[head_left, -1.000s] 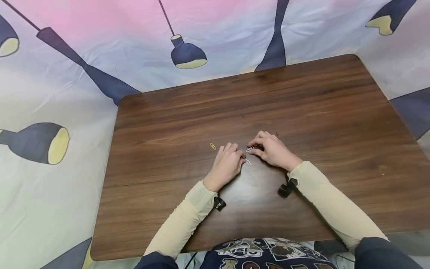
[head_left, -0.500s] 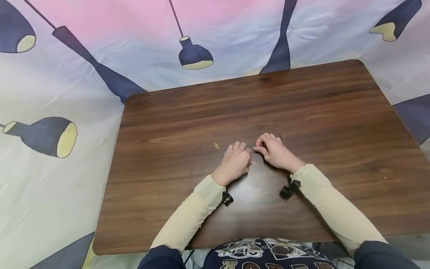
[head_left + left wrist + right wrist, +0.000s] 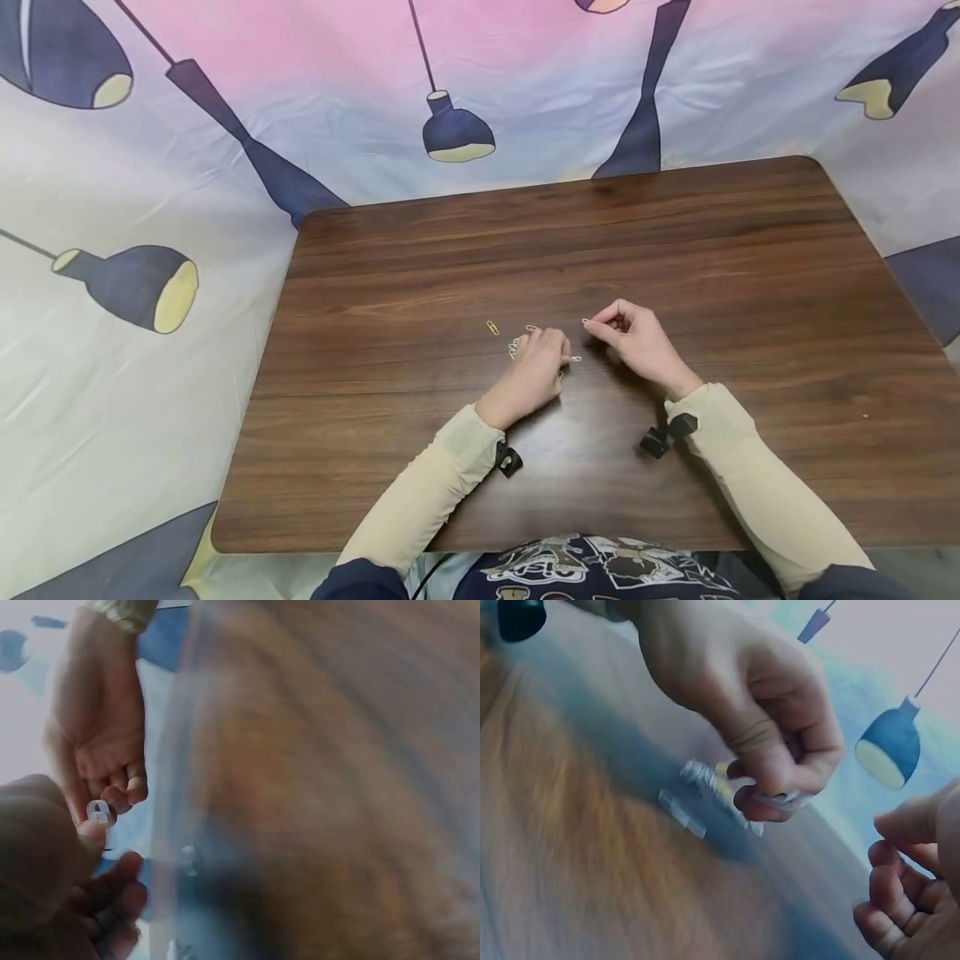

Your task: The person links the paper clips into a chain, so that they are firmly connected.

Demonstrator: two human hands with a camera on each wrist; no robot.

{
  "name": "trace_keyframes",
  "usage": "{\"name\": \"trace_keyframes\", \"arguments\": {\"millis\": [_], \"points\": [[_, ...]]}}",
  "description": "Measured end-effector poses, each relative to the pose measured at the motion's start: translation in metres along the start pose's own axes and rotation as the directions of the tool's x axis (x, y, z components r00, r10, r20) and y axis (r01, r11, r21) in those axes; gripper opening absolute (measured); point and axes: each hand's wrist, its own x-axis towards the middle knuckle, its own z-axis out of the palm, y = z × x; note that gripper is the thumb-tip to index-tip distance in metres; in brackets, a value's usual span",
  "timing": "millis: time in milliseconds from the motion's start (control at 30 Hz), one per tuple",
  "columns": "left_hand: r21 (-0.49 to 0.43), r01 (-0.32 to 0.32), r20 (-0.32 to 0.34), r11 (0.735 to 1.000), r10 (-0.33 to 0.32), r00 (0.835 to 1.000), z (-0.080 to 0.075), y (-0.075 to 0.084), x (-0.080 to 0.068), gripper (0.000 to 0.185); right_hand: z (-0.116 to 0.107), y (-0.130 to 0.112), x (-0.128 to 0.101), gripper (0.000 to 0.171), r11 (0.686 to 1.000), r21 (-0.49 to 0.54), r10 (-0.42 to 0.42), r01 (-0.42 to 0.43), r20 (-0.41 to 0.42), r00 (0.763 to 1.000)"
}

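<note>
In the head view, the left hand (image 3: 538, 367) rests knuckles-up on the brown wooden table (image 3: 420, 467), fingers curled over a small bunch of silver paper clips (image 3: 516, 345) that peeks out at the fingertips. One clip end sticks out on the thumb side toward the right hand (image 3: 636, 343). The right hand sits just beside it, raised a little, thumb and forefinger pinching a single silver paper clip (image 3: 587, 321) while the other fingers curl loosely. A lone gold paper clip (image 3: 492, 327) lies on the table near the left hand, apart from the bunch. A cloth printed with hanging lamps (image 3: 456, 137) surrounds the table.

In the left wrist view, which is blurred, the right hand (image 3: 97, 742) comes down from above with its fingertips pinched on a pale clip (image 3: 99, 812). The left hand's own fingers (image 3: 112, 896) are curled in the near corner.

In the right wrist view, the left hand (image 3: 742, 697) hangs just above the table with its fingers closed round several silver clips (image 3: 727, 787), some reaching the wood below it. The right hand's curled fingers (image 3: 900, 900) fill the lower corner.
</note>
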Motion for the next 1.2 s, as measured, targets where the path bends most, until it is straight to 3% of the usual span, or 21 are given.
{"name": "trace_keyframes", "arguments": {"millis": [100,167,333,500,567,667,767,967,1200], "points": [[-0.229,0.028,-0.099,0.973,-0.052,0.994,-0.008,0.000,0.002,0.013,-0.001,-0.009,0.000,0.025,0.995,0.092,-0.034,0.037,-0.036,0.999],[-0.317,0.023,-0.148,0.948,-0.073,0.986,-0.012,-0.001,0.003,0.009,-0.001,-0.019,-0.003,0.028,0.989,0.126,-0.070,0.074,-0.041,0.997],[-0.427,-0.014,-0.246,0.904,-0.101,0.964,-0.016,-0.005,0.002,0.003,0.004,-0.033,-0.011,0.026,0.985,0.056,-0.165,0.164,0.000,0.986],[-0.486,-0.065,-0.335,0.872,-0.117,0.935,-0.019,-0.012,-0.002,0.009,0.013,-0.022,-0.005,0.020,0.976,-0.013,-0.215,0.216,0.070,0.974],[-0.545,-0.058,-0.339,0.836,-0.157,0.927,-0.022,-0.015,-0.003,0.010,0.016,-0.022,-0.003,0.018,0.974,-0.022,-0.223,0.226,0.096,0.970],[-0.648,-0.052,-0.335,0.760,-0.223,0.916,-0.024,-0.018,-0.004,0.015,0.019,-0.023,-0.001,0.017,0.968,-0.025,-0.245,0.249,0.106,0.964],[-0.697,-0.052,-0.333,0.715,-0.259,0.907,-0.026,-0.021,-0.003,0.021,0.022,-0.025,0.001,0.019,0.964,-0.014,-0.262,0.264,0.090,0.961],[-0.718,-0.074,-0.351,0.692,-0.267,0.898,-0.042,-0.014,-0.004,0.025,0.027,-0.034,-0.001,0.019,0.965,-0.001,-0.263,0.263,0.035,0.964],[-0.756,-0.073,-0.304,0.650,-0.251,0.919,-0.060,-0.001,-0.007,0.019,0.026,-0.065,-0.012,0.016,0.965,0.031,-0.261,0.261,-0.008,0.965]]}}
